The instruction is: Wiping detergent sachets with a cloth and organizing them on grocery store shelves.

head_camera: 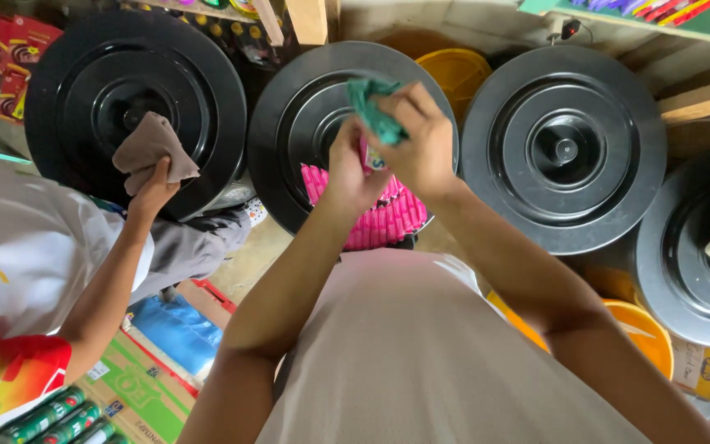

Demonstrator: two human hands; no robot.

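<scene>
My right hand (421,144) is closed around a crumpled green cloth (375,111), held up over the middle black round lid (289,123). My left hand (347,168) grips a small pink-and-white object (369,158), mostly hidden between the two hands, and the cloth touches it. Below my hands a pink ribbed container (388,218) shows under the lid's near edge. My arms reach forward from my light shirt.
Another person at the left, in a white shirt, presses a brown cloth (151,148) on the left black lid (133,94). More black lids sit at right (564,148) and far right (692,263). Yellow tubs (454,70), a cardboard box and green cans lie around.
</scene>
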